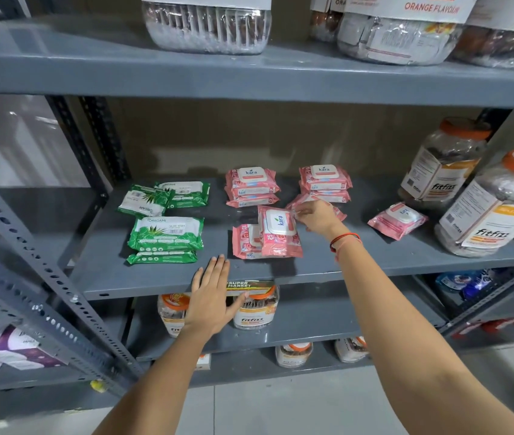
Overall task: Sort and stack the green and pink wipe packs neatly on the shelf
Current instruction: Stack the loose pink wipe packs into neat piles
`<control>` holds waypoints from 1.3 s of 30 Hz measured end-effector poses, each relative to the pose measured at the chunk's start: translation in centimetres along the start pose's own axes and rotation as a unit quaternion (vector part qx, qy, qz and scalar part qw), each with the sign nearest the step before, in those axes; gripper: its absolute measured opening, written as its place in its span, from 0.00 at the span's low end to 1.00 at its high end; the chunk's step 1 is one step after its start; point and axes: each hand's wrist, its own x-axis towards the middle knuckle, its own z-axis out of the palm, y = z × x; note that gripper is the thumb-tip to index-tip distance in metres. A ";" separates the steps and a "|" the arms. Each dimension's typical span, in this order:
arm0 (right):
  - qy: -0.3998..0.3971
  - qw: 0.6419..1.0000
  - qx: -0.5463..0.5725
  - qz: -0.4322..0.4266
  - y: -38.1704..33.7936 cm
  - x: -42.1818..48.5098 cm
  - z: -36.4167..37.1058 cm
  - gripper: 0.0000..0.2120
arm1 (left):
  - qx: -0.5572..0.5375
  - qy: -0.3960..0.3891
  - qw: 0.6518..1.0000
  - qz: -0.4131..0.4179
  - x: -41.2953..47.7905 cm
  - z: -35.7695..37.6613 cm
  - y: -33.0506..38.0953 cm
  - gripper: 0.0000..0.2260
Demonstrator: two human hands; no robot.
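Green wipe packs lie on the left of the grey shelf [375,246]: two loose ones at the back [164,196] and a stack of two in front [166,233]. Pink wipe packs fill the middle: two stacks at the back [251,183] [324,180], a pair near the front [276,230], and a lone pack to the right [397,219]. My right hand [318,216] is closed on a pink pack [301,204] lying in front of the right back stack. My left hand [210,293] hovers flat and empty at the shelf's front edge.
Large clear jars with orange lids [494,205] stand at the shelf's right end. More jars sit on the shelf above [208,26] and on the shelves below [255,309]. A perforated steel upright [39,277] runs down the left.
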 end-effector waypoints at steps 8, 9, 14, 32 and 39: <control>-0.168 0.972 -0.120 -0.113 -1.0 0.0 0.4 0.33 | 0.008 0.000 1.000 0.002 0.1 -0.1 -0.1 0.39; -0.188 0.967 -0.136 -0.102 -0.9 0.3 0.4 0.36 | 0.009 0.001 1.000 0.002 0.1 -0.1 -0.1 0.39; -0.151 0.961 -0.214 -0.093 -1.1 0.8 1.6 0.41 | 0.008 0.000 1.000 -0.002 0.1 0.0 0.0 0.38; -0.102 0.957 -0.243 -0.125 -3.7 1.3 2.1 0.30 | -0.004 -0.010 1.000 0.001 0.0 -0.4 0.1 0.40; -0.077 0.960 -0.228 -0.143 -2.4 0.5 4.3 0.31 | -0.002 -0.017 1.000 0.000 0.1 -0.2 0.0 0.40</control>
